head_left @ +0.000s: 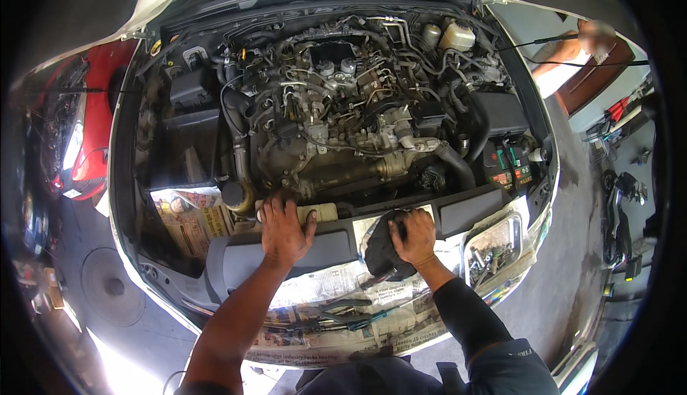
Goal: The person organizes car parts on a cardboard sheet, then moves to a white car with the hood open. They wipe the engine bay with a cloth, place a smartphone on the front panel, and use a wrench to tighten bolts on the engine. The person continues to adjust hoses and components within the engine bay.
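Observation:
My left hand rests at the front edge of the engine bay, fingers spread over a pale yellowish plastic part, with the thumb held apart. Beneath its palm lies the dark grey front cover panel. My right hand is closed on a bunched black cloth, which lies over newspaper on the front of the car. Ahead of both hands is the exposed engine, with its pipes, hoses and wiring.
Several pliers and other hand tools lie on newspaper nearest me. A clear tray of bolts stands at the right, below the battery. A red car is at the left. Another person is at the far right.

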### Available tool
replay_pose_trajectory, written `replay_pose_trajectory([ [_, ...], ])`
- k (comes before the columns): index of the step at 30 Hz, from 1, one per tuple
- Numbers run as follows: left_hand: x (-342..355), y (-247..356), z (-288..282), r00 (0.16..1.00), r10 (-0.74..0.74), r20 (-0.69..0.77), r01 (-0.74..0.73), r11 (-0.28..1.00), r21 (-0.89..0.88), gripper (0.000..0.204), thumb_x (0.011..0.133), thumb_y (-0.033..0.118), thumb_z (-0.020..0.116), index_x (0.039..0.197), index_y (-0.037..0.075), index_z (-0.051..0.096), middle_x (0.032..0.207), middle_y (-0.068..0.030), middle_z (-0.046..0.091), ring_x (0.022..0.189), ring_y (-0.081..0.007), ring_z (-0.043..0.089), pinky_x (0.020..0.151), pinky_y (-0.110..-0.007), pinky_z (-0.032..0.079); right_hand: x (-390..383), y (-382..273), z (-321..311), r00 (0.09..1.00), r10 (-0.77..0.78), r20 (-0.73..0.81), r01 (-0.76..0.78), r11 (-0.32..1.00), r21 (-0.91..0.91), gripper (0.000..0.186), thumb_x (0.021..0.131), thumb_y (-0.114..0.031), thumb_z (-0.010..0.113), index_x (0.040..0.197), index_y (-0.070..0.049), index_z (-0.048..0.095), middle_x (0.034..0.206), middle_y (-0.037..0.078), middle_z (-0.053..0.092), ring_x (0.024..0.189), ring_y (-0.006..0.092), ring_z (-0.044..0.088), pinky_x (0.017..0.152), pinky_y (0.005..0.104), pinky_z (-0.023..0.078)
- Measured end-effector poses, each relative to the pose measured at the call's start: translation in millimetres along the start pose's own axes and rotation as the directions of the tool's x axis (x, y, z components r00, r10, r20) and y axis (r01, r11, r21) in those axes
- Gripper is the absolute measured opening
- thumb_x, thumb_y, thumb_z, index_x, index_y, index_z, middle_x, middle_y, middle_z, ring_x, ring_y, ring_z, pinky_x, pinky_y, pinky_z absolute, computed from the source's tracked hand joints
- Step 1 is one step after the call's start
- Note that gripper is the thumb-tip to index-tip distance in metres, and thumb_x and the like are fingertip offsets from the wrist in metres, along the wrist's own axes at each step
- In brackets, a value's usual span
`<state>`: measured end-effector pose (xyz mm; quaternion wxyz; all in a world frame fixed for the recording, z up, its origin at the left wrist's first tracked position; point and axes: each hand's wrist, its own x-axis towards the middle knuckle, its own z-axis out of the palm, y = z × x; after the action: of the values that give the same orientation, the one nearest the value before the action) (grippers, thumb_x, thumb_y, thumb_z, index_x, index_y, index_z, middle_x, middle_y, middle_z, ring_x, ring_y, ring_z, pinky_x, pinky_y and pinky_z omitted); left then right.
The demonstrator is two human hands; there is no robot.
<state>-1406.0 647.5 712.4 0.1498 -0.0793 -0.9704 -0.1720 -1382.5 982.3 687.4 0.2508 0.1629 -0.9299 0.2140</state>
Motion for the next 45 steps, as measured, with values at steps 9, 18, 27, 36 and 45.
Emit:
replay_pose_trajectory([
  [9,3.3,-0.1,-1.9,0.995,-0.054,0.084,0.054,0.999,-0.005,0.046,0.101,0.039,0.070,0.120,-0.002,0.061,0.128,-0.0312,0.055,0.122,-0.0517,0.053,0.112,-0.063,0.040,2.5,-1.9,-1.1,1.000,0.019,0.021,-0.019,1.000,-0.003,0.025,0.091,-0.025,0.081,0.103,-0.005,0.072,0.102,0.018,0.067,0.098,0.0405,0.063,0.090,0.0513,0.051],
  [18,-0.8,-0.6,1.8,1.000,0.002,0.003,-0.002,0.998,0.063,0.041,0.101,0.038,0.069,0.114,0.000,0.063,0.120,-0.0238,0.059,0.117,-0.0447,0.056,0.105,-0.059,0.044,-2.2,-4.0,0.0,0.996,0.064,0.058,-0.061,0.996,-0.060,0.029,0.094,-0.027,0.080,0.107,-0.003,0.072,0.105,0.019,0.067,0.101,0.0411,0.063,0.092,0.0519,0.051],
  [27,0.6,-1.3,1.9,0.998,-0.026,0.051,0.023,0.999,0.044,0.039,0.099,0.037,0.069,0.113,0.001,0.064,0.121,-0.0222,0.060,0.119,-0.0432,0.056,0.107,-0.057,0.043,-8.4,2.6,6.8,1.000,-0.005,0.016,0.006,0.996,-0.086,0.029,0.099,-0.028,0.076,0.107,-0.001,0.072,0.111,0.022,0.069,0.107,0.0444,0.064,0.098,0.0541,0.051],
  [36,0.4,0.4,2.4,0.996,-0.046,0.075,0.043,0.998,0.047,0.040,0.094,0.037,0.072,0.114,0.004,0.065,0.123,-0.0222,0.060,0.121,-0.0442,0.056,0.108,-0.058,0.042,36.0,-4.1,-3.0,0.940,0.073,0.333,-0.212,0.890,0.403,0.021,0.106,-0.014,0.071,0.113,0.005,0.065,0.109,0.030,0.068,0.095,0.0502,0.065,0.084,0.0515,0.055],
  [45,-22.6,-20.9,13.5,0.962,-0.140,0.235,0.127,0.989,0.069,0.103,0.075,0.056,0.084,0.156,0.001,0.054,0.160,-0.0277,0.048,0.151,-0.0486,0.041,0.130,-0.060,0.029,150.1,-64.4,107.9,0.816,-0.128,0.564,-0.388,0.601,0.698,0.039,0.115,-0.031,0.064,0.137,0.000,0.068,0.117,0.028,0.075,0.113,0.0444,0.074,0.102,0.0450,0.057],
])
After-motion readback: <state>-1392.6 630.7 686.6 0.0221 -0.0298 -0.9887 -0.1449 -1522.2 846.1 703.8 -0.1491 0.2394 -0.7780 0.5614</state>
